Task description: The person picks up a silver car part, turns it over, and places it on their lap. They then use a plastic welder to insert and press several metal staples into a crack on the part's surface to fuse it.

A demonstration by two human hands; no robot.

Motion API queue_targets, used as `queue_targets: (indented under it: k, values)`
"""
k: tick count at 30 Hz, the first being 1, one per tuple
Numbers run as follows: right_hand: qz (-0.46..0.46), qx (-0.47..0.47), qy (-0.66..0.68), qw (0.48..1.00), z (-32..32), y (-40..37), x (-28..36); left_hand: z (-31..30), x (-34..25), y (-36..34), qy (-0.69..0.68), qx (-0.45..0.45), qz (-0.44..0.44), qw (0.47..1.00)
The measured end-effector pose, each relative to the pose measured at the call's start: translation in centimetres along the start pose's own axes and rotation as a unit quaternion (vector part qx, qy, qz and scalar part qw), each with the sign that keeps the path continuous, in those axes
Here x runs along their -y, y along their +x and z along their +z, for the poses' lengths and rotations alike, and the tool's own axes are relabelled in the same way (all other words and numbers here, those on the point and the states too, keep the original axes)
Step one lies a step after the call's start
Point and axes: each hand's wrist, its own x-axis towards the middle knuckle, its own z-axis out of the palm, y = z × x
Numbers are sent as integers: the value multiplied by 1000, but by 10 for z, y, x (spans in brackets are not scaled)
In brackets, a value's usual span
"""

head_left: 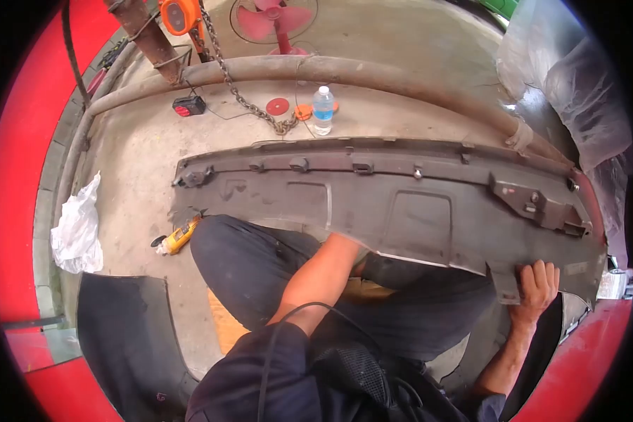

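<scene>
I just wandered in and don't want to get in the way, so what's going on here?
A person sits on the floor with a long dark panel spread across their lap, its clips and brackets showing. The right hand is curled over the panel's near edge at the right, while the left hand is out of sight beyond that edge. A yellow power tool lies by the left knee, and a water bottle stands beyond the panel.
</scene>
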Motion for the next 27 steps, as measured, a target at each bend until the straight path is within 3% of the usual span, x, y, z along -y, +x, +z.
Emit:
queue_targets:
  k: [7, 14, 21, 27]
  values:
    - [8, 19, -10, 1000, -22, -32, 20, -24, 20, -21, 68, -8, -70, 995]
    - [90, 103, 1, 991, -30, -60, 46, -41, 20, -30, 136, -3, -85, 987]
    - [111, 114, 56, 986, 12, -65, 45, -60, 16, -23, 225, 5, -90, 970]
    - [105, 207, 172, 957, 51, -49, 41, -82, 23, -9, 337, 30, -81, 938]
